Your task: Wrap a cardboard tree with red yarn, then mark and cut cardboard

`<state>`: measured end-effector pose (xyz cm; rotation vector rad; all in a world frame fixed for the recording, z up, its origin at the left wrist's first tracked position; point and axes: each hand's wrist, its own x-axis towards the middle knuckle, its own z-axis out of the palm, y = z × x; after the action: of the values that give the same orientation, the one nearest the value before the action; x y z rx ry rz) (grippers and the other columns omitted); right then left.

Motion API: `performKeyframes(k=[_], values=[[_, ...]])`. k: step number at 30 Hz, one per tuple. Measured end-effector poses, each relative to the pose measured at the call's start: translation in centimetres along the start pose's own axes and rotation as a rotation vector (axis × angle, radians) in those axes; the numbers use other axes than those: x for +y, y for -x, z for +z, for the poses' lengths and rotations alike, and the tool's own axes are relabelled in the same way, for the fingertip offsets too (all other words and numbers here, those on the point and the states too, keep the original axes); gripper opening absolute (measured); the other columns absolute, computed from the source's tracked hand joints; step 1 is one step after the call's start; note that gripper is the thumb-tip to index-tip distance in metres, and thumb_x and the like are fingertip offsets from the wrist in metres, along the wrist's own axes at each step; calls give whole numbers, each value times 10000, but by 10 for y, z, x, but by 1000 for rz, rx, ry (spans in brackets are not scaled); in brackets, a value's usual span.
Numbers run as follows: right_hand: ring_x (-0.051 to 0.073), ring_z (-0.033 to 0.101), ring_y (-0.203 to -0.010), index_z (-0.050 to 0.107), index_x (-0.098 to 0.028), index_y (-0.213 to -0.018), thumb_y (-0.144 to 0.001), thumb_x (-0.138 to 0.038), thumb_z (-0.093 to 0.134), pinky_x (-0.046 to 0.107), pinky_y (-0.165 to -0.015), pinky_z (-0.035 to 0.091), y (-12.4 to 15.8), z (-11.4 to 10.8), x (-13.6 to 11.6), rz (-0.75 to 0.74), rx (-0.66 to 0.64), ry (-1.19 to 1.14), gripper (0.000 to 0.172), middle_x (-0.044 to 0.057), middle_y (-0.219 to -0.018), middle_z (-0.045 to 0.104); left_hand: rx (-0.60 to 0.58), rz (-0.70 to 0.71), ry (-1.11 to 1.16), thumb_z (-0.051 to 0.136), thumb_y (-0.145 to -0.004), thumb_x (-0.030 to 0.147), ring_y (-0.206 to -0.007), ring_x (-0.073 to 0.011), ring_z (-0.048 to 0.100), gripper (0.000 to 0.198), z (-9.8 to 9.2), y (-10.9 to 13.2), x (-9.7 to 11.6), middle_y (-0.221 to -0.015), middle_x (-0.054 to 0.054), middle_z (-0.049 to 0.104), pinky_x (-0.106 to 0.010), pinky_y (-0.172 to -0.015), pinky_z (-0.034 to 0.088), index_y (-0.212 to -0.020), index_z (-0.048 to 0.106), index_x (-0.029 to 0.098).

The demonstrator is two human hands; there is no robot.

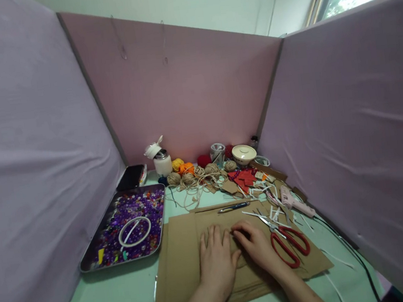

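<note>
My left hand [217,260] lies flat on a stack of brown cardboard sheets [182,269], its fingers stretched out and a little apart. Close beside it, my right hand [258,247] has thumb and forefinger pinched together just above the cardboard. Whatever sits in that pinch is too small to make out. Part of a rounded cardboard shape or curved line shows between the two hands. Right of my right hand, red-handled scissors [283,236] rest on the cardboard with their blades apart. A dark pen [234,208] lies across the sheet beyond my fingertips.
At left stands a metal tray [84,267] of purple beads, with a white ring [136,245] on top. Twine balls [188,179], a white jar [162,164] and a lidded bowl [244,153] line the back. A corded glue gun [294,202] lies right, near the partition.
</note>
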<state>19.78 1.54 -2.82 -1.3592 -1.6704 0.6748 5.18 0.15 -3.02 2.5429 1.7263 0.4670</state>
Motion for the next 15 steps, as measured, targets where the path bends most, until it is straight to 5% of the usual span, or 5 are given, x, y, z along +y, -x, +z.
performKeyframes(k=[9,13,15], values=[[192,588,-875,646,-189,-892,-842,-239,515,320,-807,458,-58,-21,-23,-16,16,34,149,56,-915,643,-11,-6,22,439,-859,437,-1278,-300,369,482,2,0,-4,-1351,-139,473,-532,-1059,250,-1268,523,196],[174,592,-844,645,-200,-892,-847,-249,534,310,-771,470,-64,-26,-69,-25,-30,-114,129,47,-900,644,-16,-15,49,450,-850,416,-1275,-284,377,461,4,-3,-6,-1349,-124,481,-516,-1063,254,-1254,535,211],[164,593,-882,640,-230,-840,-866,-262,529,330,-823,471,-49,-24,-99,-144,-184,-275,118,26,-896,642,-25,-41,67,470,-837,399,-1265,-270,390,434,6,-5,-7,-1334,-85,502,-494,-1063,266,-1240,544,258]])
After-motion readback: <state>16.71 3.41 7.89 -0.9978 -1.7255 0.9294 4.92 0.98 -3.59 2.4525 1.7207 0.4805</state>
